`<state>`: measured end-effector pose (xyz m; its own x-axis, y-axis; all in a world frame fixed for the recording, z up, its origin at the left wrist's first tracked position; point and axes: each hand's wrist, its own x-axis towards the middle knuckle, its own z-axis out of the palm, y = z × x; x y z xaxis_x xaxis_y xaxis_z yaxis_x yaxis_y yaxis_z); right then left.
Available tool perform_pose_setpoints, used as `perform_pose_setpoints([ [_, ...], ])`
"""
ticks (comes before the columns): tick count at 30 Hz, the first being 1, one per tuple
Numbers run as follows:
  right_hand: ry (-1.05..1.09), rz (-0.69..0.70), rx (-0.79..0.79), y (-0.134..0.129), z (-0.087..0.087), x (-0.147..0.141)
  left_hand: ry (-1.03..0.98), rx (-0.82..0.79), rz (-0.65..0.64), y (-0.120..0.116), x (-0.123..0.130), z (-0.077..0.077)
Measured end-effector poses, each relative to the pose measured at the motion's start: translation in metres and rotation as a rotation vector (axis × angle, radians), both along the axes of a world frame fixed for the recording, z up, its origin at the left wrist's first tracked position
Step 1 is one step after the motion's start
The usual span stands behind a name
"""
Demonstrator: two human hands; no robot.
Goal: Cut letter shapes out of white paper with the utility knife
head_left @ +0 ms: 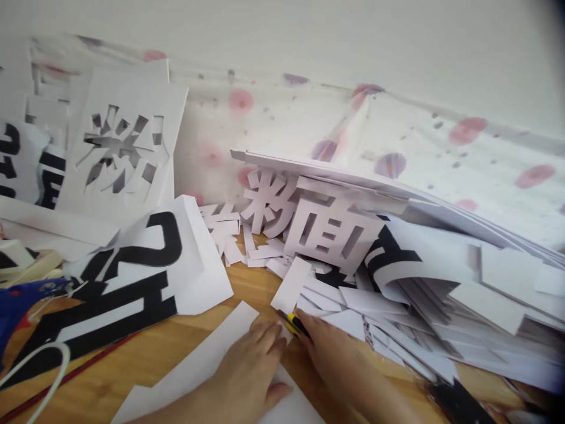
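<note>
My right hand (331, 347) grips a yellow and black utility knife (292, 325), its tip pointing left and away from me. Under my left hand (251, 362) lies a white foam board piece (185, 372) on the wooden table; the palm is down, the fingers rest on the board and the thumb stands apart. Just beyond the knife sits a small white board strip (292, 282). Farther back stand cut-out white characters, one a boxy character (333, 227) and one a branching character (270, 200).
Printed sheets with black characters (150, 259) lie left, near a white cable (66, 359) and blue cloth (22, 306). White board offcuts (397, 312) heap on the right. A stencil-like board (128, 135) leans at the back left against the spotted sheet (273, 112). Bare wood (247, 282) shows mid-table.
</note>
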<state>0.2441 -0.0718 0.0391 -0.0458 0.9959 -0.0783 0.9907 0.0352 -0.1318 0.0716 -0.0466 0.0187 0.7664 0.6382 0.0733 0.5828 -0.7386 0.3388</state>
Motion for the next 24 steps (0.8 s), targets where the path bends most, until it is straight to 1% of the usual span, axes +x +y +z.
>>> perform_pose_setpoints([
  [3, -0.045, 0.029, 0.019, 0.001, -0.006, 0.006, 0.035, -0.013, -0.002, 0.003, -0.002, -0.018],
  [6, -0.081, 0.046, 0.010, 0.002, -0.008, 0.009, 0.021, 0.038, 0.016, 0.004, -0.004, -0.025],
  [9, -0.132, 0.059, -0.012, 0.002, -0.009, 0.006, -0.038, 0.107, 0.001, 0.005, -0.003, -0.027],
  [13, -0.184, 0.105, -0.040, 0.001, -0.010, 0.001, -0.086, 0.168, -0.067, 0.006, 0.000, -0.030],
  [17, -0.183, 0.098, -0.070, 0.000, -0.013, 0.000, -0.124, 0.176, -0.097, 0.005, 0.001, -0.031],
  [24, -0.226, 0.105, -0.057, 0.002, -0.018, 0.002, -0.065, 0.166, -0.083, 0.004, 0.001, -0.028],
])
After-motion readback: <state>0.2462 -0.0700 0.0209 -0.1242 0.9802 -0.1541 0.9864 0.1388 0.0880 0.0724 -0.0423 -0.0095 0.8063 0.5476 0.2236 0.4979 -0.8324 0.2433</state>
